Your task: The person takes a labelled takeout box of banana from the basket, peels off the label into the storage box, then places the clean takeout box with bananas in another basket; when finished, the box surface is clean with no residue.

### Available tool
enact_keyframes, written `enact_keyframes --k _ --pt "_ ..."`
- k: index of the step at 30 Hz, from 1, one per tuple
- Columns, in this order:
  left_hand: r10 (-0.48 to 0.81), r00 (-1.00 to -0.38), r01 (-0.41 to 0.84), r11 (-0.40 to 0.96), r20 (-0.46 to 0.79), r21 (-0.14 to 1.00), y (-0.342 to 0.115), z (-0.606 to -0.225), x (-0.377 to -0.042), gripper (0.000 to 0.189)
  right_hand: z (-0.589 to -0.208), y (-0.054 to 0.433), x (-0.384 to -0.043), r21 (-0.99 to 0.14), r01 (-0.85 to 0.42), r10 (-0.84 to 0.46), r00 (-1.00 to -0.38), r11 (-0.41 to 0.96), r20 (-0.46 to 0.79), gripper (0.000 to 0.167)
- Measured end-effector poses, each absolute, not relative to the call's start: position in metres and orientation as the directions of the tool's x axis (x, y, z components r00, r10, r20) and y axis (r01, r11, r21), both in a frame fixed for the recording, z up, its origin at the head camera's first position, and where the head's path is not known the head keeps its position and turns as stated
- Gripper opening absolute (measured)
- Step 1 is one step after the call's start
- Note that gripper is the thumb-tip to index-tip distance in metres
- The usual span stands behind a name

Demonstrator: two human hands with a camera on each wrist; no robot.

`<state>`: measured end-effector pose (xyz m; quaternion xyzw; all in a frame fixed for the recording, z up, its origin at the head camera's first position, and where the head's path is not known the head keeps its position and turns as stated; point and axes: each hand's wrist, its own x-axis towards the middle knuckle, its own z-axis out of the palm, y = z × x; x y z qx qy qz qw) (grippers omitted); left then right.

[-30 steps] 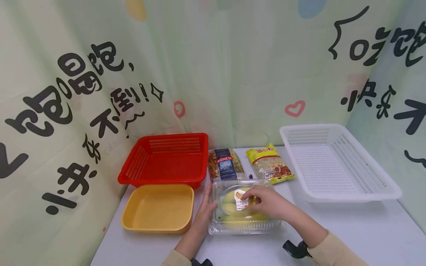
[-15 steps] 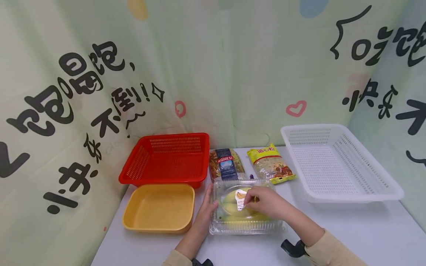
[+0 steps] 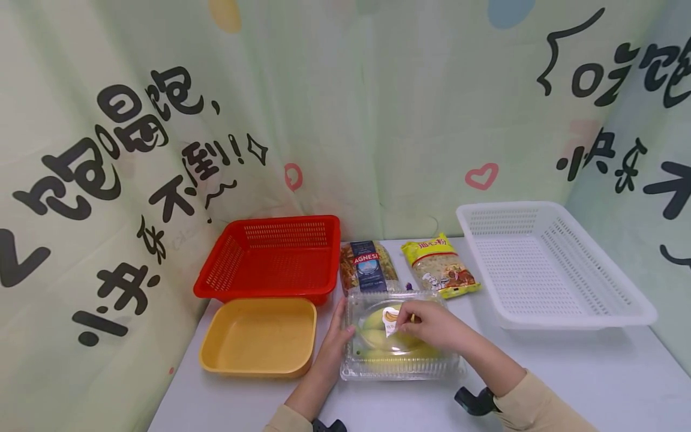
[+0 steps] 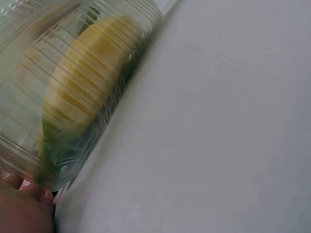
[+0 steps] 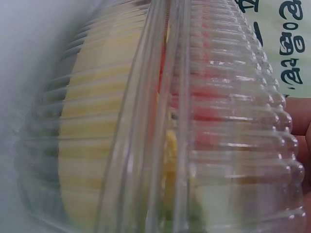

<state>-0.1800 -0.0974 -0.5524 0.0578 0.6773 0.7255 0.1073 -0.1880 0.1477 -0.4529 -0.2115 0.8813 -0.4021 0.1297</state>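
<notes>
Pinching one label [image 3: 389, 318] with right grip [image 3: 432, 324]; resting left grip [image 3: 330, 348], fingers straight, along edge of one clear box [image 3: 399, 369]. Two bags [image 3: 439, 271] behind; room on surface [image 3: 567, 366] rightward.

a pale green fabric curtain [image 3: 345, 102] hangs in soft folds behind a white table [image 3: 572, 360] and along both sides, turning bluish at the far right. bold black chinese characters [image 3: 72, 156] slant across it, with a pink heart outline [image 3: 469, 178], a yellow spot [image 3: 225, 15] and a blue spot [image 3: 510, 12]. the light is soft and even.
</notes>
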Motion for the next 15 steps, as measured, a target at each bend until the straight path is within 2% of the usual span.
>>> enact_keyframes --k 5,15 --pt "0.238 -0.969 -0.085 -0.054 -0.07 0.995 -0.0977 -0.5513 -0.1803 0.071 -0.4534 0.1466 -0.1893 -0.778 -0.252 -0.458 -0.887 0.576 -0.052 0.006" --pt "0.233 -0.969 -0.095 -0.043 -0.082 0.995 -0.0973 -0.5491 -0.1794 0.073 -0.4537 0.143 -0.1928 -0.803 -0.138 -0.363 -0.926 0.581 -0.104 0.006"
